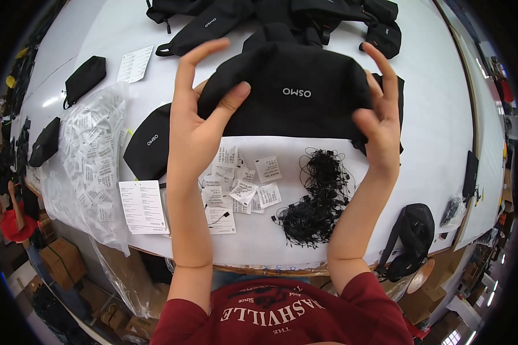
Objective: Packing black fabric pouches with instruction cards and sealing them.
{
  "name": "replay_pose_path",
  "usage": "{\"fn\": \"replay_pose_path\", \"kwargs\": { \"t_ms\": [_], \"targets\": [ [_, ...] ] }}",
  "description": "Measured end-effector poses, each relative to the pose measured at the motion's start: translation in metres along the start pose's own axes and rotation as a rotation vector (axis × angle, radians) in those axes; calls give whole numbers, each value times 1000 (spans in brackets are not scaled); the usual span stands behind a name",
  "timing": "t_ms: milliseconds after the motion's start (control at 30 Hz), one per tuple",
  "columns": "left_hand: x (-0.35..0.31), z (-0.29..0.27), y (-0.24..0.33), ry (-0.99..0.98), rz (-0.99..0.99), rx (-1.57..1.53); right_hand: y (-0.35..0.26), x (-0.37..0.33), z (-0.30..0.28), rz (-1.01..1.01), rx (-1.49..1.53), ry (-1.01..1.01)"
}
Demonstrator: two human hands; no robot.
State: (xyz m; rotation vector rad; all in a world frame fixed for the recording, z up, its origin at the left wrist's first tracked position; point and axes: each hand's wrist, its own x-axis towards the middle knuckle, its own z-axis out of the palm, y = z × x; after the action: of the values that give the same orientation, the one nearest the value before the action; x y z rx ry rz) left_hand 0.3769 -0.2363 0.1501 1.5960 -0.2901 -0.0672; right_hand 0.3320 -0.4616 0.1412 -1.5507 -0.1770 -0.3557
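Note:
A black fabric pouch [282, 115] with white lettering is held up above the far half of the table. At its left end my left hand [197, 118] grips it, thumb on the front face, index finger raised off the cloth and the other fingers mostly hidden behind. My right hand [382, 129] has hold of the right end; its index finger points up and its thumb is slightly blurred. Below the pouch lie small white desiccant packets [243, 187] in a loose pile. A tangle of black tag strings [319, 201] sits to their right.
More black pouches [210, 26] are heaped at the far edge. A clear plastic bag [92, 155] full of packets lies at the left, near another black pouch [149, 144] and printed cards [141, 207]. A black mesh item [414, 236] rests at the near right edge.

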Motion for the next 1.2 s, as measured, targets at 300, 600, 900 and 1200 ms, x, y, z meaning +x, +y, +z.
{"fn": "replay_pose_path", "kwargs": {
  "t_ms": [300, 600, 900, 1200],
  "targets": [
    [2, 2, -18, 83, 313, -119, 9, 3, -6, -201, 34, 101],
    [4, -4, -16, -277, 244, -78, -34, -19, -36, 363, -133, -176],
    [4, 17, -23, -168, 115, -84, -59, -42, -69, 365, -352, 161],
    [-1, 22, -36, -411, -146, 571, -32, -60, -123, 427, -809, 680]
  ]
}}
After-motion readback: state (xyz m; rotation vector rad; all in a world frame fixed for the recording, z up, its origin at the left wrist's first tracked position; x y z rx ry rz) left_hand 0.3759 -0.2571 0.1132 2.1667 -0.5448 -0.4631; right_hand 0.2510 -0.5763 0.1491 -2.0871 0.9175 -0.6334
